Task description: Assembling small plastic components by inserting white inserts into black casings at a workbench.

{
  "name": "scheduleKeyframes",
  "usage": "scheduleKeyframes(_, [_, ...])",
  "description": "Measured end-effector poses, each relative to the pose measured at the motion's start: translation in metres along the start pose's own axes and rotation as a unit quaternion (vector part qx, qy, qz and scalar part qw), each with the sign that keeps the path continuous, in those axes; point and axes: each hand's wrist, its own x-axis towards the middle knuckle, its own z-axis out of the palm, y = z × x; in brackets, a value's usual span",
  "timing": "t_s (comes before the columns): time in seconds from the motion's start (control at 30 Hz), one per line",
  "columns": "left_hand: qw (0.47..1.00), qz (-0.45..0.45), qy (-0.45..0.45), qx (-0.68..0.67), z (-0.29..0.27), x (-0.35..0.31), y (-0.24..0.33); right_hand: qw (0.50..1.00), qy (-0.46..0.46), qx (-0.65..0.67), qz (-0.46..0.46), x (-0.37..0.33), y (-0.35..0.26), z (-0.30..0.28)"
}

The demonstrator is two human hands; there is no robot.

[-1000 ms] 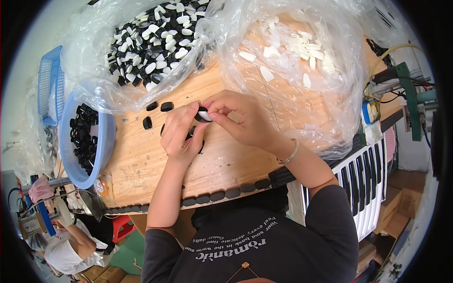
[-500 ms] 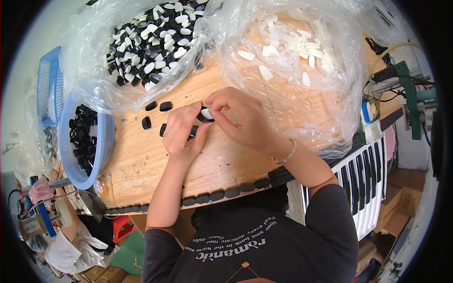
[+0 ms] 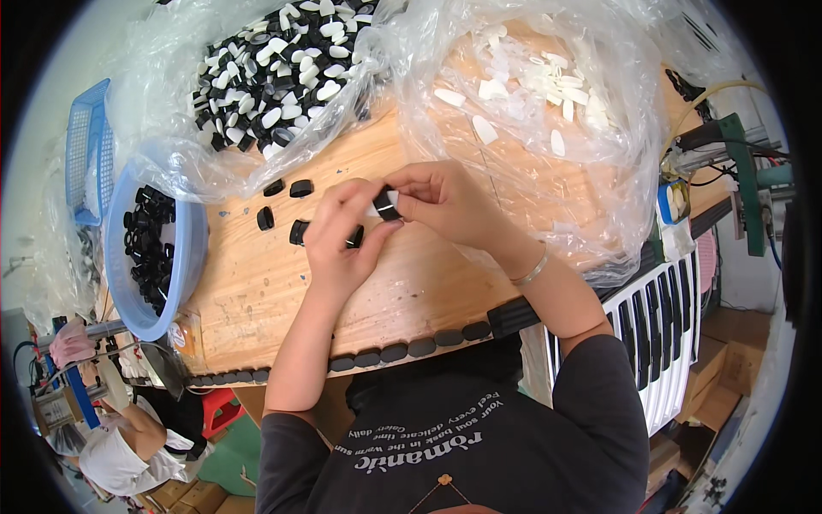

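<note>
Over the middle of the wooden table, both hands meet around one small black oval plastic part (image 3: 386, 203) with a white piece at its side. My left hand (image 3: 341, 230) pinches it from the left, fingers bent over its far edge. My right hand (image 3: 447, 206) grips it from the right between thumb and curled fingers. Some contact points are hidden by the fingers. Beside and under my left hand lie several loose black parts, one a black oval part (image 3: 265, 218).
A blue basin (image 3: 199, 257) of black parts stands at the left. Behind it, clear plastic holds a heap of black and white parts (image 3: 274, 81). White pieces (image 3: 556, 86) lie on plastic sheeting at the right. Black ovals (image 3: 394, 352) line the table's near edge. Another person (image 3: 128, 454) sits at lower left.
The black part has turned in my fingers, showing its dark side where the white piece faced up before. Both hands have shifted slightly to the right. The other person's arm has moved.
</note>
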Motion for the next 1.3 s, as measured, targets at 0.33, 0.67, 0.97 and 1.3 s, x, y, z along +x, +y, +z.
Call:
scheduleKeyframes(0.33, [0.887,-0.34,0.008,-0.313,-0.009,-0.012,-0.007,0.996,-0.044,0.067,0.025,-0.003,-0.017,0.011])
scheduleKeyframes(0.67, [0.872,-0.355,0.035,-0.336,-0.004,-0.017,0.0,0.997,-0.036,0.061,-0.006,-0.002,-0.007,0.012])
scheduleKeyframes(0.97, [0.881,-0.324,0.001,-0.346,-0.012,-0.018,-0.006,0.996,-0.057,0.065,-0.03,-0.007,-0.008,0.014])
scheduleKeyframes(1.3, [0.872,-0.315,0.019,-0.375,-0.006,-0.021,-0.003,0.968,0.042,-0.193,-0.151,-0.012,-0.013,0.021])
